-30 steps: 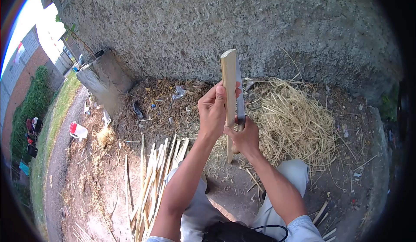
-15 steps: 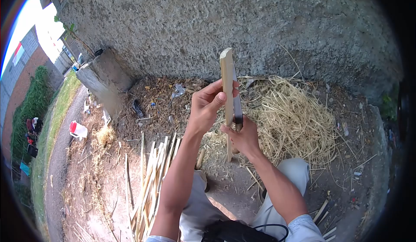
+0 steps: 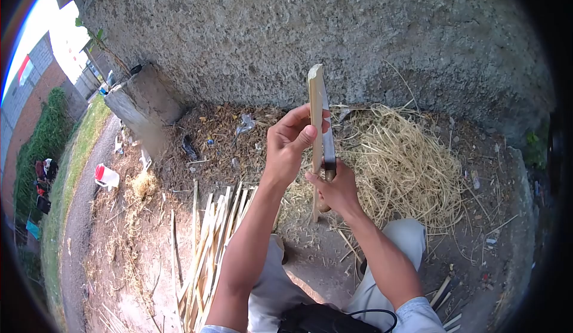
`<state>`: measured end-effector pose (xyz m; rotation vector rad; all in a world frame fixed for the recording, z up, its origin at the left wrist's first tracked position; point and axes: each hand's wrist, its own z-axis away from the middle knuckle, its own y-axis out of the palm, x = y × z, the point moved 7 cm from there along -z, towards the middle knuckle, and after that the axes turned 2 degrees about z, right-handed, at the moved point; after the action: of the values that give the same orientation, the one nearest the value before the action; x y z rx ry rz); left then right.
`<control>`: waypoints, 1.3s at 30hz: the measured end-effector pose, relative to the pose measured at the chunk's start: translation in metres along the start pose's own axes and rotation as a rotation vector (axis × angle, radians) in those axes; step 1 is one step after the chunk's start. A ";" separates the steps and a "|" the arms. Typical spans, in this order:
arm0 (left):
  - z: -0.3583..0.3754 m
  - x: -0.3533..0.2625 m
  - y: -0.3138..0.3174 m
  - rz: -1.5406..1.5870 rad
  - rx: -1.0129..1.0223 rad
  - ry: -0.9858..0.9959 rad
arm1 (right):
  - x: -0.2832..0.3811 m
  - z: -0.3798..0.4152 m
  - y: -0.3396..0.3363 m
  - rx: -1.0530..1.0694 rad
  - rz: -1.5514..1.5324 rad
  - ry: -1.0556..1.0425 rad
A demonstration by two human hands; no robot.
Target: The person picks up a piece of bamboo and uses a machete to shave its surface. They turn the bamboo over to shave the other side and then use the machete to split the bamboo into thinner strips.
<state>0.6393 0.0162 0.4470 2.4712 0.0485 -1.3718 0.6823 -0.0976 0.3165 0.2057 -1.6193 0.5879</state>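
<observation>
My left hand [image 3: 285,151] is closed around a pale split bamboo strip [image 3: 316,88], thumb on its near face and fingertips coming round the far side. The strip stands nearly upright in front of me, its thick cut end at the top. On its right side lies the blade of a long knife [image 3: 329,148], edge-on and close along the strip. My right hand [image 3: 339,187] grips the knife's wooden handle, its thumb resting by the strip's lower part. Below that hand the strip's lower end shows above the ground.
A heap of thin bamboo shavings [image 3: 409,172] lies on the right by the rough wall [image 3: 268,40]. Many split bamboo strips [image 3: 206,243] lie at lower left. A red-lidded white jug [image 3: 107,178] and a concrete block [image 3: 146,97] are further left.
The bamboo strip has turned slightly and looks narrower, with its top a little further right. More of the knife blade shows beside it. Both hands keep their holds.
</observation>
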 end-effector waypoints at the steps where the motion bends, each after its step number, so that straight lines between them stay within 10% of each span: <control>1: 0.000 0.000 0.000 0.001 0.003 0.001 | -0.001 0.000 0.001 0.008 -0.006 0.002; 39: 0.007 -0.019 -0.013 -0.052 -0.257 0.164 | 0.005 0.008 0.016 0.161 -0.255 0.156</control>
<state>0.6211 0.0287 0.4560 2.3712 0.3086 -1.1021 0.6670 -0.0872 0.3170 0.4673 -1.3698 0.5237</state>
